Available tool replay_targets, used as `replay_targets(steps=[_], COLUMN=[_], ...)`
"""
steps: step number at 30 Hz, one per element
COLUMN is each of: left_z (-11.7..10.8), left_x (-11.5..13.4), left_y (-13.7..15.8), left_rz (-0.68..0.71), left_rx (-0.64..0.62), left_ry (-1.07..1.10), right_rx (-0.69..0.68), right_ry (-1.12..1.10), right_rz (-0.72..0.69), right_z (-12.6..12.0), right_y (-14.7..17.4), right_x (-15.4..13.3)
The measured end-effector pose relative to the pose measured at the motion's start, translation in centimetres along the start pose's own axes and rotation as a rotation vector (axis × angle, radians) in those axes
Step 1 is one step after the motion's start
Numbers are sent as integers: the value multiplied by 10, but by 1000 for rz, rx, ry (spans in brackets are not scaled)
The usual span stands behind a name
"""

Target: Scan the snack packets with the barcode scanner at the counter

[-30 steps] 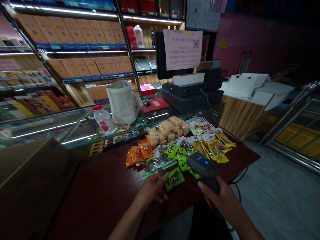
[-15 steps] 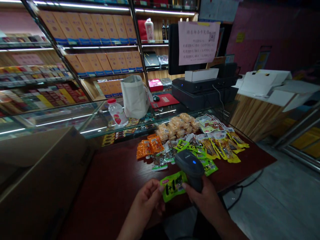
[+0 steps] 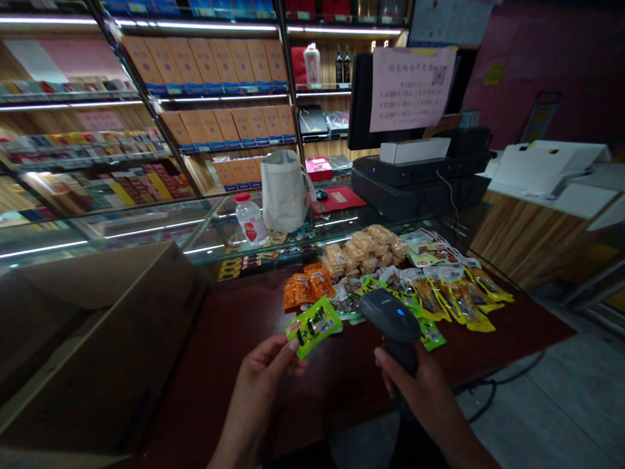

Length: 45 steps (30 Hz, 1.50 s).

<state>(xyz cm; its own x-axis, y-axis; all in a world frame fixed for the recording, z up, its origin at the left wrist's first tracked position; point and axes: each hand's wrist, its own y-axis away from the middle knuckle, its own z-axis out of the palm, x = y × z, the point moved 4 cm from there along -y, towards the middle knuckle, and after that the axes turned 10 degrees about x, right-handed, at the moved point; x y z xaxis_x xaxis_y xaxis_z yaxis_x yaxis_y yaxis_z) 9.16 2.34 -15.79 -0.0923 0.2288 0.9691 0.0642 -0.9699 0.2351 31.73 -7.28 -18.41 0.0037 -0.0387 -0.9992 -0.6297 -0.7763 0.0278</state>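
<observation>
Between the thumb and fingers of my left hand (image 3: 266, 371) is a bright green snack packet (image 3: 315, 326), held by its left end above the dark red tabletop (image 3: 234, 339). My right hand (image 3: 415, 381) is wrapped round the handle of a black barcode scanner (image 3: 390, 319) with a blue light on top. The scanner's head points away from me, to the right of the packet and apart from it. Behind them lie orange packets (image 3: 307, 286), more green packets (image 3: 432, 333), clear-wrapped tan snacks (image 3: 364, 249) and yellow-edged packets (image 3: 452, 296).
An open cardboard box (image 3: 112, 352) stands at the left. A bottle with a red cap (image 3: 250, 220) and a white bag (image 3: 283, 190) are on the glass counter. Behind the snacks stands a monitor with a paper sign (image 3: 410, 88). Boxes fill the shelves beyond.
My left hand has carried the green packet left and away from the scanner. My right thumb no longer touches the packet. The camera view has shifted slightly left.
</observation>
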Motion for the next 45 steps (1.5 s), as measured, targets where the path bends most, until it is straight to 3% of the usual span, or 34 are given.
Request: replay_targets(steps=[4,10,17,26,41,45], left_z=[-17,-23,-25,-26,-27,-42], left_x=[13,15,15,14,13,37], left_y=[-9,-11,-11,-11,-9,6], left_rz=[69,142,185,214,244,306], left_rx=[117,169,226,224,220,284], left_ry=[-9,-107,-141,-150,-198,-208], right_rx=[-114,-235,-228,-180,-210,-190], right_ry=[21,164,254,253,265,270], right_rz=[10,14,-40,-88,-132,-88], right_z=[3,8,12,12,14,14], right_y=[10,28,33,34,35,35], right_x=[2,-3,0,-8,-13,-11])
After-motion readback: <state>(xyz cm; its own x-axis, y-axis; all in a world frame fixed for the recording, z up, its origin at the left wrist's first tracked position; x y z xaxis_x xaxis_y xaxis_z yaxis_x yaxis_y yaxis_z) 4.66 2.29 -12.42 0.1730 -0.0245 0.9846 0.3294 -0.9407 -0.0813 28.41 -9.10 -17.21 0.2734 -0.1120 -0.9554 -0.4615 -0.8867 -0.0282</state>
